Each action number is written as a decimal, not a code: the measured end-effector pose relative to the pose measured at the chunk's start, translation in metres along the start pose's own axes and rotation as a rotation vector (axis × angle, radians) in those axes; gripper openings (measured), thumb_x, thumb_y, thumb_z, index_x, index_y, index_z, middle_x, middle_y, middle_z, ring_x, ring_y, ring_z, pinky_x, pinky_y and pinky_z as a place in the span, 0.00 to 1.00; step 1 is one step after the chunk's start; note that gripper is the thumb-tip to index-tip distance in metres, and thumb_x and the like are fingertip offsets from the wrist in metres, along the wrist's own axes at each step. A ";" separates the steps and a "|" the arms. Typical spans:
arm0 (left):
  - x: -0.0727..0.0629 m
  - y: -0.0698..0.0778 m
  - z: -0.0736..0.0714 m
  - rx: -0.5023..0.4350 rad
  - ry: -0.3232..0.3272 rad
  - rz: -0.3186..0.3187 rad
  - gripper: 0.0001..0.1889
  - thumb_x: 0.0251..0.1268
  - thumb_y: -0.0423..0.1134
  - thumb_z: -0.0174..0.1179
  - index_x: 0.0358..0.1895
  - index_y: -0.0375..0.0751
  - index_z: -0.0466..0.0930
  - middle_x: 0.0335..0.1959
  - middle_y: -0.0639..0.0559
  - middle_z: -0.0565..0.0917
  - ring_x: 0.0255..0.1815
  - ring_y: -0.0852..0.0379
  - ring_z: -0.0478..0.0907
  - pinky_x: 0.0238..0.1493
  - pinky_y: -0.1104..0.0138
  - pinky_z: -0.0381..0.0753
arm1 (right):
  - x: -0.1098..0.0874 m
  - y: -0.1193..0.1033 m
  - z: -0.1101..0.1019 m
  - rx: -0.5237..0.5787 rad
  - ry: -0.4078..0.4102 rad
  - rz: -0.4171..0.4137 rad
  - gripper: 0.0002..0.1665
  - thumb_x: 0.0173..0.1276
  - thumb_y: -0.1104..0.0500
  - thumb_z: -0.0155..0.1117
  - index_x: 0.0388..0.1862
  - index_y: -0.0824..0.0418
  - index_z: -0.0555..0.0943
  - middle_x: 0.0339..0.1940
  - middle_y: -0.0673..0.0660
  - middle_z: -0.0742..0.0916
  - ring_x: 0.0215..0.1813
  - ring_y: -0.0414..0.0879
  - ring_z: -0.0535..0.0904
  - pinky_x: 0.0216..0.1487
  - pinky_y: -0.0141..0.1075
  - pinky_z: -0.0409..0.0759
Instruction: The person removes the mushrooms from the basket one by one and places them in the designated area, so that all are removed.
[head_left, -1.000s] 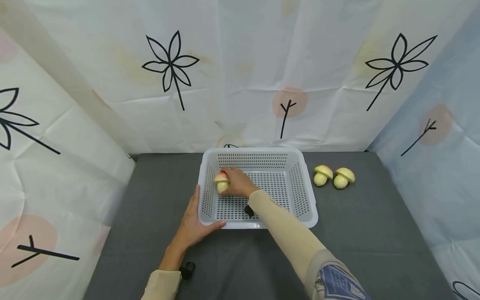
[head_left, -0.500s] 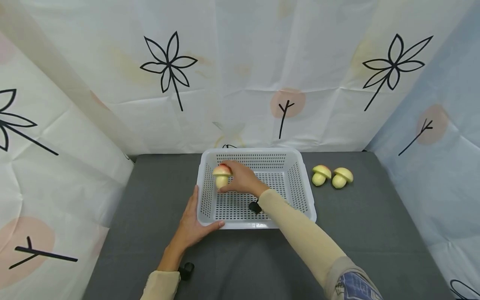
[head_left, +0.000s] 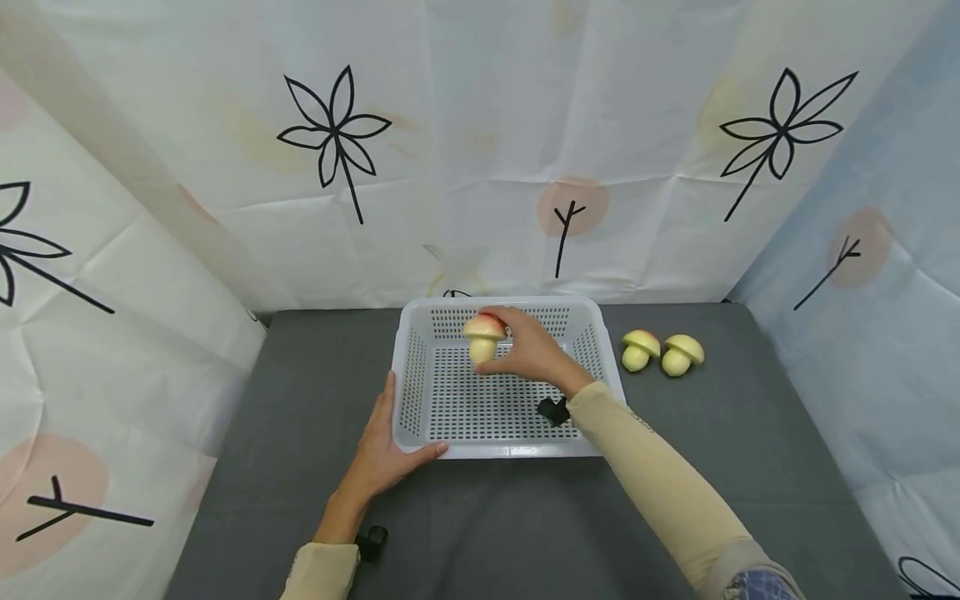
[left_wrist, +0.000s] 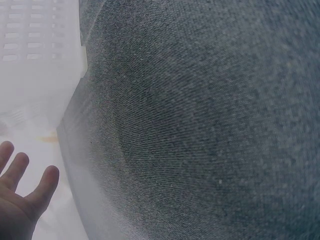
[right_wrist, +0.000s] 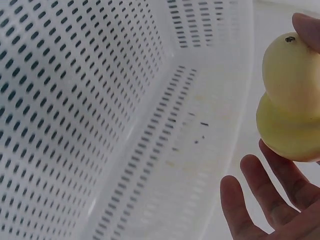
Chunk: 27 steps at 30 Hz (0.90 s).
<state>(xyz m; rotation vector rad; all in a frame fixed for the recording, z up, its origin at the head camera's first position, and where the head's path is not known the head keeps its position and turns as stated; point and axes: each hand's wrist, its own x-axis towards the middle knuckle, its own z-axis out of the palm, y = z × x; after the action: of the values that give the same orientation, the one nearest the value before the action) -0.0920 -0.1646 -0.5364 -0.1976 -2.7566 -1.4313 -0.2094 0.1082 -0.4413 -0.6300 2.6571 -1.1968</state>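
Note:
A toy mushroom (head_left: 483, 337) with a yellow, red-tinged cap and pale stem is upright over the white plastic basket (head_left: 495, 451). My right hand (head_left: 534, 350) pinches it from the right, thumb at the stem end and fingers at the cap. Up close in the right wrist view, the mushroom (right_wrist: 292, 75) shows a small dark spot on its stem end, with several fingers spread below the cap. At the basket's front left corner, my left hand (head_left: 384, 454) lies with straight fingers along the outer side and its thumb on the front rim.
Two more toy mushrooms, one nearer the basket (head_left: 639, 350) and one farther right (head_left: 682, 356), lie on the dark grey tabletop (head_left: 480, 525). A patterned white cloth (head_left: 450, 167) hangs behind the table and along both sides.
My right hand has lifted the toy mushroom from the basket's left part and carried it rightward toward the middle. The left hand stays at the corner.

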 end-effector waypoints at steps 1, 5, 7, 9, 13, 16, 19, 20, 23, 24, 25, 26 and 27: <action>0.000 0.000 0.000 -0.001 0.000 -0.002 0.72 0.43 0.58 0.81 0.84 0.54 0.34 0.80 0.43 0.55 0.72 0.39 0.62 0.65 0.36 0.62 | -0.003 0.002 -0.004 0.007 0.005 -0.002 0.53 0.49 0.50 0.86 0.73 0.56 0.71 0.62 0.54 0.80 0.61 0.50 0.76 0.62 0.50 0.73; 0.000 0.000 0.000 -0.002 0.001 -0.008 0.72 0.43 0.59 0.81 0.84 0.58 0.33 0.80 0.44 0.54 0.73 0.39 0.60 0.65 0.35 0.61 | -0.015 0.008 -0.020 0.023 0.026 -0.008 0.54 0.50 0.51 0.86 0.74 0.57 0.70 0.64 0.55 0.80 0.61 0.52 0.76 0.61 0.54 0.73; 0.000 0.000 0.000 -0.003 0.001 -0.007 0.72 0.43 0.59 0.81 0.84 0.58 0.33 0.81 0.44 0.54 0.73 0.39 0.60 0.65 0.35 0.61 | -0.021 0.012 -0.028 0.028 0.039 -0.004 0.55 0.50 0.51 0.86 0.75 0.57 0.69 0.65 0.56 0.79 0.61 0.53 0.76 0.62 0.55 0.73; -0.001 0.000 0.000 -0.002 0.004 -0.005 0.71 0.42 0.59 0.81 0.84 0.55 0.34 0.80 0.44 0.54 0.73 0.39 0.60 0.65 0.35 0.61 | -0.027 0.017 -0.036 0.027 0.056 -0.005 0.55 0.51 0.51 0.85 0.76 0.57 0.68 0.65 0.57 0.78 0.61 0.53 0.76 0.62 0.55 0.73; -0.001 0.000 0.000 -0.004 0.002 -0.008 0.71 0.42 0.59 0.81 0.84 0.53 0.35 0.80 0.44 0.54 0.73 0.39 0.61 0.65 0.35 0.61 | -0.038 0.028 -0.050 0.014 0.092 0.010 0.55 0.52 0.50 0.85 0.76 0.56 0.67 0.66 0.57 0.78 0.62 0.53 0.76 0.63 0.53 0.72; -0.001 0.000 0.000 -0.013 0.001 -0.009 0.72 0.43 0.58 0.81 0.84 0.54 0.34 0.81 0.45 0.53 0.74 0.39 0.60 0.66 0.36 0.61 | -0.046 0.037 -0.060 0.004 0.117 0.034 0.55 0.53 0.50 0.84 0.77 0.56 0.67 0.66 0.58 0.78 0.62 0.54 0.76 0.64 0.54 0.71; -0.001 0.000 0.000 -0.019 0.002 -0.010 0.72 0.42 0.58 0.82 0.84 0.58 0.34 0.81 0.45 0.53 0.74 0.40 0.60 0.66 0.37 0.61 | -0.054 0.047 -0.070 -0.003 0.142 0.067 0.55 0.54 0.49 0.84 0.77 0.57 0.66 0.66 0.60 0.77 0.62 0.56 0.75 0.64 0.55 0.71; -0.001 0.000 0.000 -0.019 0.002 -0.010 0.72 0.42 0.58 0.82 0.84 0.58 0.34 0.81 0.45 0.53 0.73 0.40 0.60 0.66 0.37 0.61 | -0.058 0.050 -0.074 -0.003 0.150 0.079 0.55 0.54 0.49 0.83 0.77 0.57 0.66 0.66 0.60 0.77 0.62 0.58 0.75 0.63 0.56 0.72; -0.001 0.000 0.000 -0.017 0.000 -0.010 0.72 0.42 0.58 0.82 0.84 0.57 0.34 0.81 0.45 0.54 0.73 0.40 0.61 0.66 0.37 0.61 | -0.068 0.061 -0.084 -0.007 0.173 0.114 0.56 0.54 0.49 0.83 0.78 0.58 0.65 0.67 0.63 0.76 0.62 0.62 0.75 0.60 0.59 0.73; -0.001 0.000 0.000 -0.018 0.001 -0.010 0.72 0.42 0.58 0.82 0.84 0.56 0.34 0.81 0.45 0.53 0.73 0.40 0.61 0.66 0.37 0.61 | -0.071 0.065 -0.088 -0.004 0.181 0.126 0.56 0.54 0.49 0.83 0.78 0.58 0.65 0.67 0.63 0.76 0.62 0.63 0.75 0.59 0.59 0.74; -0.001 0.000 0.001 -0.017 0.001 -0.009 0.72 0.42 0.58 0.82 0.84 0.55 0.34 0.81 0.45 0.53 0.73 0.40 0.61 0.66 0.37 0.61 | -0.075 0.069 -0.091 -0.004 0.189 0.134 0.56 0.55 0.49 0.83 0.78 0.58 0.65 0.67 0.64 0.76 0.62 0.64 0.75 0.58 0.60 0.74; -0.001 0.000 0.001 -0.017 0.001 -0.009 0.72 0.42 0.58 0.82 0.84 0.54 0.35 0.81 0.45 0.53 0.73 0.40 0.61 0.66 0.37 0.61 | -0.079 0.073 -0.095 -0.009 0.197 0.142 0.55 0.55 0.49 0.83 0.78 0.58 0.65 0.67 0.64 0.76 0.62 0.65 0.75 0.56 0.60 0.75; -0.001 0.000 0.001 -0.015 0.001 -0.009 0.72 0.42 0.59 0.81 0.84 0.53 0.35 0.81 0.46 0.52 0.73 0.40 0.61 0.66 0.37 0.61 | -0.082 0.078 -0.098 -0.012 0.207 0.149 0.55 0.55 0.49 0.83 0.78 0.58 0.65 0.66 0.65 0.76 0.61 0.66 0.75 0.55 0.60 0.75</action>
<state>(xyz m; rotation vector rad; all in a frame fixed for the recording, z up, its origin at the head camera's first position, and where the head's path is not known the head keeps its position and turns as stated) -0.0913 -0.1641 -0.5369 -0.1854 -2.7497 -1.4546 -0.1904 0.2567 -0.4359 -0.3169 2.8223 -1.2661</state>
